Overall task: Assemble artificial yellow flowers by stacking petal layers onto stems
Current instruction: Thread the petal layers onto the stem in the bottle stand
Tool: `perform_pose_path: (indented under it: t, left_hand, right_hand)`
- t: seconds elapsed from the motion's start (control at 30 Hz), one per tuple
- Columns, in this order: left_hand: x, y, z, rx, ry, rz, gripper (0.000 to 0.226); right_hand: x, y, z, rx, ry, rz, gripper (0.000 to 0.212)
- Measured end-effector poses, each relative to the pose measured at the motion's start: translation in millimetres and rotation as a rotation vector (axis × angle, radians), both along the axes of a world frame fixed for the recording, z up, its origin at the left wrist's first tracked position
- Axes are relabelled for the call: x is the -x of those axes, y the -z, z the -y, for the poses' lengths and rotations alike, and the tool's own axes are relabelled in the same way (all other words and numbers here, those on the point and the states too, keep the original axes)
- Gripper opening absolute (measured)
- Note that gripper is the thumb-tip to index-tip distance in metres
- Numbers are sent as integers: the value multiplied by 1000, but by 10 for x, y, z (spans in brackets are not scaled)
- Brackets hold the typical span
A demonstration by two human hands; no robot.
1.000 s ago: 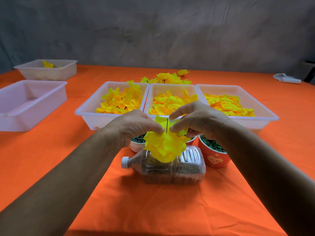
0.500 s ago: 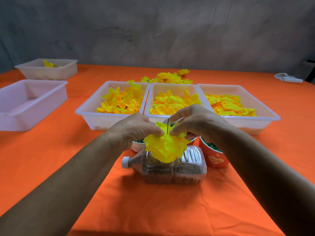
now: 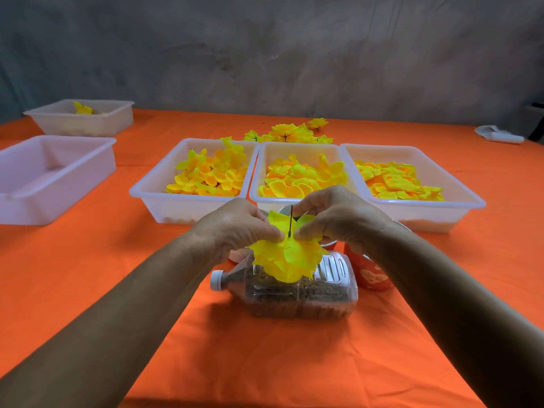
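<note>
A thin dark stem (image 3: 290,220) stands upright above a plastic bottle (image 3: 297,293) that lies on its side. Several yellow petal layers (image 3: 287,257) are stacked on the stem. My left hand (image 3: 235,228) pinches the top petal layer from the left. My right hand (image 3: 335,219) pinches it from the right, fingertips close to the stem on both sides. Three white trays hold loose yellow petals: the left tray (image 3: 153,187), the middle tray (image 3: 262,160) and the right tray (image 3: 468,195).
Finished yellow flowers (image 3: 290,134) lie behind the trays. A red cup (image 3: 372,275) stands right of the bottle, a white cup partly hidden behind my hands. Two more white trays (image 3: 44,178) (image 3: 79,119) sit at the far left. A white cloth (image 3: 499,138) lies far right.
Both hands have pushed the top petal layer down the stem onto the stack. More of the stem shows above the petals now.
</note>
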State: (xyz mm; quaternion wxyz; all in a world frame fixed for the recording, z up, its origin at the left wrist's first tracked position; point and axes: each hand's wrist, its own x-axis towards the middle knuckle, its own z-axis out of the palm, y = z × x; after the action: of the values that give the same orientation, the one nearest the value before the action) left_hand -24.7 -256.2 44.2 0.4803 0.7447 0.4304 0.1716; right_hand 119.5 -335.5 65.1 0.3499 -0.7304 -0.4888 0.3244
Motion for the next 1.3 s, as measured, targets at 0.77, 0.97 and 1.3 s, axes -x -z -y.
perform_pose_path:
  t: [0.77, 0.97, 1.3]
  left_hand:
    - [135, 52, 51, -368, -26, 0, 32]
    - [123, 43, 148, -534, 60, 123, 57]
    - [108, 117, 150, -714, 64, 134, 26]
  right_hand:
    - [-42, 233, 80, -273, 55, 52, 33]
    - [-12, 310, 134, -430, 42, 221, 21]
    - [19, 330, 184, -429, -1, 399, 6]
